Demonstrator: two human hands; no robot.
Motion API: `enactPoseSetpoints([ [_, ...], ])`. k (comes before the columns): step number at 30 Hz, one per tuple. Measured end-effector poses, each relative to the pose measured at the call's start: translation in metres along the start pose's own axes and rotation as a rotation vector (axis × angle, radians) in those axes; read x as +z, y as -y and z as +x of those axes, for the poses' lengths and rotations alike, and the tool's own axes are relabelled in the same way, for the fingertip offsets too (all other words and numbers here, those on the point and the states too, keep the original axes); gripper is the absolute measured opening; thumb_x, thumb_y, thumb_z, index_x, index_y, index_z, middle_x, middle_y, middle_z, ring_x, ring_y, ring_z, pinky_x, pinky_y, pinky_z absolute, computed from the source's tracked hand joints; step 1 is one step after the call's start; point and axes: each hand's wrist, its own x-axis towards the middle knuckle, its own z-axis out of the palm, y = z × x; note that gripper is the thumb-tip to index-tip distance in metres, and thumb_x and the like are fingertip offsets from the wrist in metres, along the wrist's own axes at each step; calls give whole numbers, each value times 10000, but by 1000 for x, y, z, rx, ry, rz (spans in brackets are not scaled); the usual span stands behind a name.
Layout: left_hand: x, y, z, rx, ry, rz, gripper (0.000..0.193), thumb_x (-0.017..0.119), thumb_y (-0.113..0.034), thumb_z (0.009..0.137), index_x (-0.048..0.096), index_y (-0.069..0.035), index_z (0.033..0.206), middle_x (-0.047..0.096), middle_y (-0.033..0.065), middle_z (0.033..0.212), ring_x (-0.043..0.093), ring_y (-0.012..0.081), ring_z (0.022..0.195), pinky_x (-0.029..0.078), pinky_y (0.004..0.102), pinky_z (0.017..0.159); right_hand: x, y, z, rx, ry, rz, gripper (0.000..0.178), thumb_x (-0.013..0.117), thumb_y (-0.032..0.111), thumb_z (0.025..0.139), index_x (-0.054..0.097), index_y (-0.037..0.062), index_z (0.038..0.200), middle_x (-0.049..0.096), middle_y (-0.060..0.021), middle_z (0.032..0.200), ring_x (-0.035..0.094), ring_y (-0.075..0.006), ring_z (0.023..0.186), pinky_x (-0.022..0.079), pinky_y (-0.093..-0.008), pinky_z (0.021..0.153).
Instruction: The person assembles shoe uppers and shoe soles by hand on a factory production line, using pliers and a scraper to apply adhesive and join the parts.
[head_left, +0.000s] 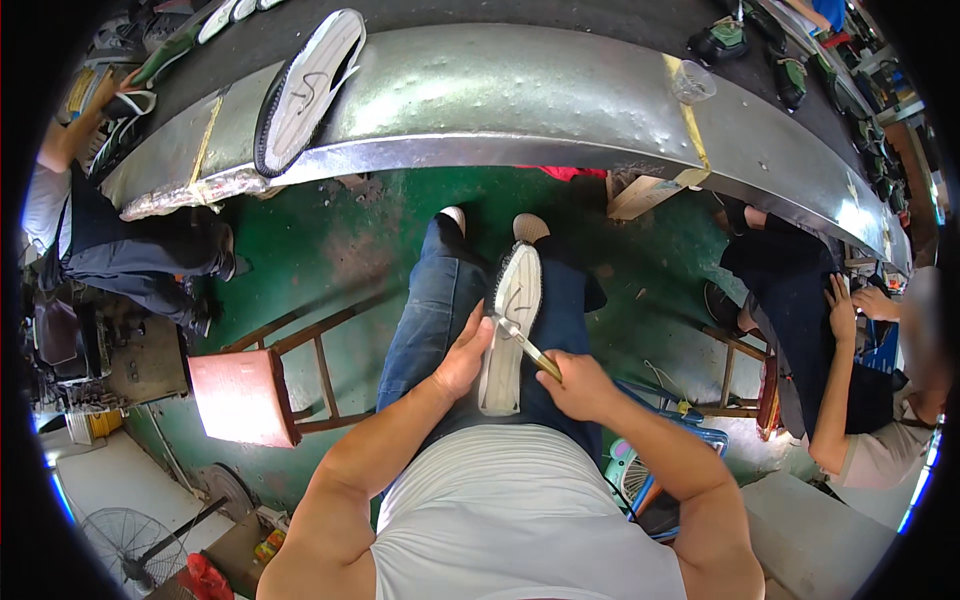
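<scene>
A long pale shoe upper on its last, underside up with a dark, pleated edge around the toe, lies lengthwise across my thighs. My left hand grips its left side near the middle, thumb along the edge. In my right hand is a hand tool with a metal head and a yellowish handle. Its head rests on or just over the middle of the upper, close to my left fingertips; whether it is a hammer or pincers I cannot tell.
A similar pale shoe upper lies on the metal-edged bench ahead. A clear cup and dark shoes are at the right. Stools flank me, a fan stands lower left, and people sit on both sides.
</scene>
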Motion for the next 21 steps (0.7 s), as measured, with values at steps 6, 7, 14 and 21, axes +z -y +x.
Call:
enactPoseSetpoints([
  [6, 6, -4, 2, -17, -80, 37, 752, 567, -346, 1030, 161, -55, 1592, 458, 126, 1484, 438, 218, 1352, 345, 342, 1131, -5, 6, 3, 102, 54, 181, 263, 616, 216, 939, 599, -2, 1085, 676, -233, 951, 645, -432, 933, 500, -499, 795],
  [7, 11, -5, 3, -10, -92, 22, 745, 574, -334, 1028, 173, -53, 1590, 460, 128, 1482, 434, 216, 1356, 342, 342, 1133, -15, 4, 3, 71, 123, 140, 274, 613, 219, 942, 598, -12, 1088, 675, -243, 955, 643, -434, 943, 498, -495, 800],
  [14, 22, -4, 3, 310, -185, 476, 667, 563, -193, 1016, 229, -20, 1566, 446, 202, 1497, 415, 285, 1402, 336, 341, 1143, 1, -17, 4, 288, 175, 543, 247, 614, 216, 971, 612, -3, 1087, 671, -79, 850, 605, -163, 690, 476, -294, 608],
  [21, 31, -42, -2, 293, -89, 1096, 499, 483, -167, 1023, 388, -117, 1511, 490, 299, 1402, 464, 480, 1310, 399, 416, 1120, -37, -30, -5, 421, 405, 1012, 284, 595, 234, 998, 590, -3, 1156, 653, -71, 974, 652, -135, 820, 522, -249, 535],
])
